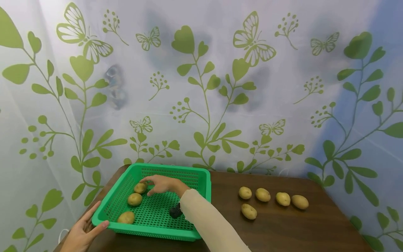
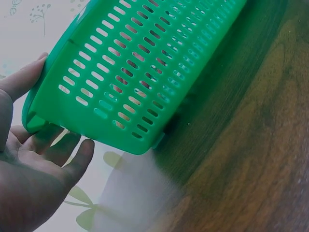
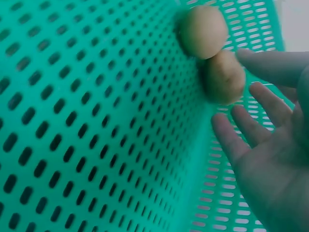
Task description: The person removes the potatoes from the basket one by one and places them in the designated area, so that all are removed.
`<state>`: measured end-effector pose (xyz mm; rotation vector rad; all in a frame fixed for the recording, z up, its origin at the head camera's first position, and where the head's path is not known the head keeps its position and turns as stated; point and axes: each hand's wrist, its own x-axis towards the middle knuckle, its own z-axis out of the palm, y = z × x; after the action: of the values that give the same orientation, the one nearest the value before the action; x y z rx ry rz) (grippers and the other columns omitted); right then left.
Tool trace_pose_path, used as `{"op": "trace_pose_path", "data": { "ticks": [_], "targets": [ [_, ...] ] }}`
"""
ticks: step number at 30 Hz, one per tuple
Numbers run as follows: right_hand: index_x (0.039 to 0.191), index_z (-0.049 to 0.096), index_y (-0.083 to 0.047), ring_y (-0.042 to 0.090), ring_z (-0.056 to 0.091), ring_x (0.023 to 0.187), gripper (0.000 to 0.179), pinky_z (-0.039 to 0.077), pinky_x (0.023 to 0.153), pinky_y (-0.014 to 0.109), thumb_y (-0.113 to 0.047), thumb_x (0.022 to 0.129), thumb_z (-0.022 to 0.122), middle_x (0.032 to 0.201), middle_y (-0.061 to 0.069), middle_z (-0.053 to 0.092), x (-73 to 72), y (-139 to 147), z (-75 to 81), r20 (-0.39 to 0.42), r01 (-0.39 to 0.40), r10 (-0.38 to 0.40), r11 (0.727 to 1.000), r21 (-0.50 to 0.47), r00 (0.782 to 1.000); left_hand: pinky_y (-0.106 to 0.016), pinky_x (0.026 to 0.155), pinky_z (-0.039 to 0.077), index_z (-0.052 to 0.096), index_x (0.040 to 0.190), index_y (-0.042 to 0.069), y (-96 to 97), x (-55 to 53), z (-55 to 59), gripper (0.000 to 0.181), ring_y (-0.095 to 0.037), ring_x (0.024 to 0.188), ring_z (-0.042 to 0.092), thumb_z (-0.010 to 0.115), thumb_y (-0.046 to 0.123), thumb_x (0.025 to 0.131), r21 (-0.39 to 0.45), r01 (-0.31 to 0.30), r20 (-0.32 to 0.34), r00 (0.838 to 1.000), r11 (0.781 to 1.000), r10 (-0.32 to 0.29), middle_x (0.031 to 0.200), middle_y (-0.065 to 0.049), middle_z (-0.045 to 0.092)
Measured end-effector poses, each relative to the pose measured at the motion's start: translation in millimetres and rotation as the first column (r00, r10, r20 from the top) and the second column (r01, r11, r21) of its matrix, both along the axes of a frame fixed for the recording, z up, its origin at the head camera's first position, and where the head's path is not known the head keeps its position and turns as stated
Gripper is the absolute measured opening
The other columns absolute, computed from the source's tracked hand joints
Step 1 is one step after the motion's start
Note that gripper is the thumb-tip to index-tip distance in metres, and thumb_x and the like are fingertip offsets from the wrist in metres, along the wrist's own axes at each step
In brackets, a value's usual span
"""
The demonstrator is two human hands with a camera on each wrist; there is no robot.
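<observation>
Green basket (image 1: 157,231) on table (image 1: 283,231) holds three potatoes (image 1: 134,199), 8 to 10 o'clock; five loose potatoes (image 1: 262,195) outside at 3. Left hand (image 1: 81,229) grips rim at 8; right hand (image 1: 164,184), fingers loosely spread, holding nothing, by 10-o'clock potato.

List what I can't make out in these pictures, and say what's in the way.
Head view: what the dark object beside the right sleeve is; the sleeve seems to cover part of it.
Left wrist view: the far end of the basket, cut off by the top edge.
Right wrist view: whether the right hand touches the nearer potato; blur and overlap hide it.
</observation>
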<state>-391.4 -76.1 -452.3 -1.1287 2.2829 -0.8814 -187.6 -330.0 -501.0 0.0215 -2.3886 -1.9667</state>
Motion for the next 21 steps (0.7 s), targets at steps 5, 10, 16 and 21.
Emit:
{"op": "trace_pose_path", "data": {
  "ticks": [5, 10, 16, 21],
  "targets": [
    [0.162, 0.037, -0.022, 0.013, 0.028, 0.149, 0.072, 0.035, 0.116, 0.032, -0.009, 0.1, 0.071, 0.165, -0.006, 0.032, 0.5, -0.7, -6.1, -0.089, -0.037, 0.047, 0.993, 0.111, 0.995, -0.02, 0.086, 0.055, 0.0, 0.165, -0.001, 0.9, 0.3, -0.7, 0.085, 0.02, 0.104, 0.048, 0.06, 0.019, 0.108, 0.01, 0.0, 0.0, 1.0, 1.0, 0.0, 0.164, -0.036, 0.007],
    [0.164, 0.033, -0.022, 0.012, 0.026, 0.15, 0.075, 0.033, 0.117, 0.03, -0.01, 0.101, 0.071, 0.167, -0.006, 0.027, 1.0, 0.2, -8.1, -0.057, -0.071, 0.079, 0.99, 0.122, 0.995, -0.019, 0.085, 0.055, 0.001, 0.165, -0.001, 0.6, 1.6, -1.0, 0.084, 0.024, 0.101, 0.045, 0.06, 0.022, 0.109, -0.012, -0.009, 0.008, 1.0, 1.0, 0.009, 0.165, -0.034, 0.005],
    [0.161, 0.04, -0.017, 0.023, 0.048, 0.138, 0.067, 0.049, 0.102, 0.032, -0.009, 0.101, 0.07, 0.151, 0.003, 0.049, -1.3, 4.9, -11.3, -0.025, 0.009, -0.007, 0.998, 0.062, 1.0, -0.018, 0.084, 0.055, 0.003, 0.165, -0.001, 1.4, 3.6, -1.2, 0.085, 0.023, 0.102, 0.045, 0.061, 0.024, 0.108, -0.022, -0.016, -0.004, 1.0, 1.0, 0.016, 0.165, -0.034, 0.007],
    [0.154, 0.051, -0.021, 0.018, 0.059, 0.116, 0.056, 0.054, 0.089, 0.033, -0.015, 0.101, 0.071, 0.13, 0.007, 0.062, -2.5, 4.3, -11.1, -0.098, 0.073, -0.064, 0.993, 0.095, 0.993, -0.017, 0.084, 0.054, 0.005, 0.164, -0.003, 1.1, 3.8, -0.9, 0.082, 0.025, 0.103, 0.042, 0.06, 0.019, 0.108, -0.04, -0.013, -0.051, 0.999, 0.999, 0.011, 0.164, -0.036, 0.007]
  ]
}}
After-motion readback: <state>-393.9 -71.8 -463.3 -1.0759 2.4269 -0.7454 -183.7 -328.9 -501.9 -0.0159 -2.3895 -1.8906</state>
